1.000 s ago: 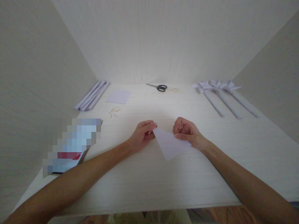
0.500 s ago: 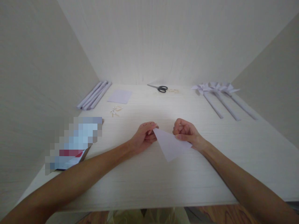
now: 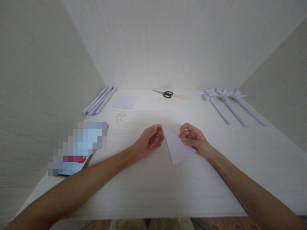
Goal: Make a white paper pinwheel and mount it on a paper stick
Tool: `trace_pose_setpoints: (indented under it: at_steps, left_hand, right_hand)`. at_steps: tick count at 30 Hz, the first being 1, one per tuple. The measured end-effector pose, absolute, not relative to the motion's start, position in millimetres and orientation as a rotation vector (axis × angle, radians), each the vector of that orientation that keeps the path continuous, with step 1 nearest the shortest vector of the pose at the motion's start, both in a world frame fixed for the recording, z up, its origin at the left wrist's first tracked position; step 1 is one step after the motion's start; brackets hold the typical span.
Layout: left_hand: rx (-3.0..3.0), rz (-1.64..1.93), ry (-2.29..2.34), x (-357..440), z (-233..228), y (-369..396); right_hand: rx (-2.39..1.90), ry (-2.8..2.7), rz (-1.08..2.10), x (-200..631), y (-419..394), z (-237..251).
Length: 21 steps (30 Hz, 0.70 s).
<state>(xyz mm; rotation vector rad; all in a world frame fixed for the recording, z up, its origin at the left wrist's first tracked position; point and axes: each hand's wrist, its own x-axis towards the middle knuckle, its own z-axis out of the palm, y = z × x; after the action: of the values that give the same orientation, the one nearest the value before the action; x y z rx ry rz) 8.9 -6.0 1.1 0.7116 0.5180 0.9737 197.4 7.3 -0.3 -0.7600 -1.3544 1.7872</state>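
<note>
At centre frame, the left hand (image 3: pixel 149 140) and right hand (image 3: pixel 193 140) pinch a folded paper triangle (image 3: pixel 176 147), fingers clamped on its edges, above the table (image 3: pixel 153 191).

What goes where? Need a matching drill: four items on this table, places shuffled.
Items:
1. scissors
2. paper pinwheels
3. rolled paper tubes
4. folded paper triangle

Places:
A. far left, beside the side wall
B. between the left hand and the right hand
C. far right of the table
D. far middle, near the back wall

Pairs: 1-D, 2-C, 3-A, 4-B
</note>
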Motion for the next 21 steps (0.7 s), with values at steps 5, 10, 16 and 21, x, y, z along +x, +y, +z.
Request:
trace_pose_setpoints:
  at_steps: [5,10,16,21]
  left_hand:
    - [0.812,0.981,0.647,7.1,-1.2,-6.7]
    - [0.805,1.010,0.716,9.3,-0.9,-5.3]
    - [0.727,1.162,0.837,10.6,-2.6,-0.7]
    - [0.704,1.227,0.849,11.3,-4.6,1.1]
  right_hand:
    - [-0.742,-1.401,1.814,200.1,7.7,-2.9]
    - [-0.738,-1.437,1.824,199.5,7.7,-3.7]
    - [-0.660,-1.532,1.822,195.3,9.4,-5.6]
    - [-0.704,-1.635,1.731,193.9,8.6,-8.9]
